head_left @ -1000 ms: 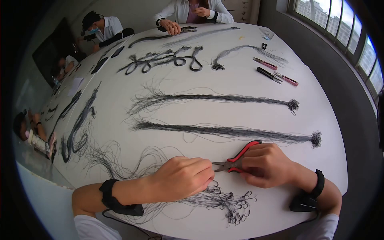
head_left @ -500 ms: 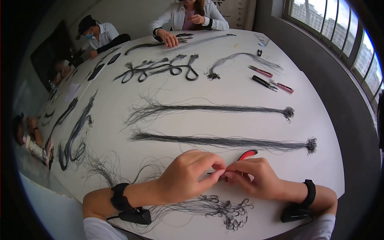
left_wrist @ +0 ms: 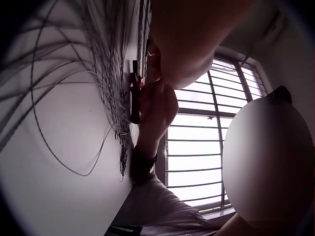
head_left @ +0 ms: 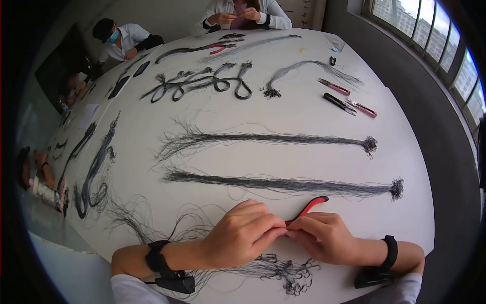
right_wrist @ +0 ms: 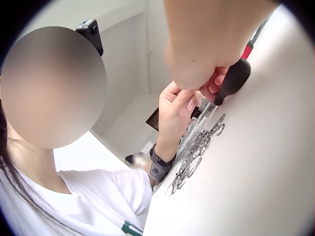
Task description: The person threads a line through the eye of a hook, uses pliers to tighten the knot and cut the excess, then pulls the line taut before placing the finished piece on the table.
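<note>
My left hand (head_left: 242, 234) and right hand (head_left: 326, 237) meet fingertip to fingertip above the front of the table. Thumb and forefinger of each pinch something small; the fingertips hide it, so I cannot tell its kind. Pliers (head_left: 313, 205) with red and black handles lie just behind the right hand, which covers part of them; their handle (right_wrist: 235, 81) shows on the table in the right wrist view. Below the hands spreads a loose bundle of dark lines with hooks (head_left: 292, 273) at the right end. Its strands (left_wrist: 110, 73) fill the left wrist view.
Two straight bundles of hooked lines (head_left: 273, 138) (head_left: 283, 183) lie beyond the hands. Farther off are looped bundles (head_left: 202, 83), snips (head_left: 334, 87) and red-handled pliers (head_left: 218, 49). Other people sit around the table, one person (head_left: 240, 15) across from me.
My right hand has let go of the pliers, which now lie on the table, and its fingertips have come to the left hand's. The person opposite has drawn a hand back from the far pliers.
</note>
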Demonstrator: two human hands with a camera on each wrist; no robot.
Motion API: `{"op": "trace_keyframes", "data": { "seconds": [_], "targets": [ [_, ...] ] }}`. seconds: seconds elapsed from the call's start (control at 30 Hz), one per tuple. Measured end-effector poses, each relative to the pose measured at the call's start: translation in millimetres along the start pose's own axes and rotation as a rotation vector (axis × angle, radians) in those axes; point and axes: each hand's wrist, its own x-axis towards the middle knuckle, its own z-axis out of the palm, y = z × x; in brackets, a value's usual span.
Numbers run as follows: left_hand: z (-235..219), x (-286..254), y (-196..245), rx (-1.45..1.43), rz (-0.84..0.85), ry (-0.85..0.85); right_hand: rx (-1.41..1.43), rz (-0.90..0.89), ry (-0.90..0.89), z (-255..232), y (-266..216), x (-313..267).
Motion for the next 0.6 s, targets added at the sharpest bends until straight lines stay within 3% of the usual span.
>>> {"op": "trace_keyframes", "data": {
  "seconds": [0.27, 0.53, 0.6],
  "targets": [
    [-1.6, 1.1, -3.2, -0.113, -0.074, -0.061, 0.032, 0.052, -0.053, -3.8, -1.6, 1.5],
    [-4.0, 1.8, -9.0, -0.118, -0.122, 0.008, -0.026, 0.043, 0.077, 3.4, 0.0, 8.9],
    [-7.9, 3.9, -7.8, -0.359, -0.354, -0.025, -0.048, 0.017, 0.125, 0.2, -2.0, 18.1]
  ]
}}
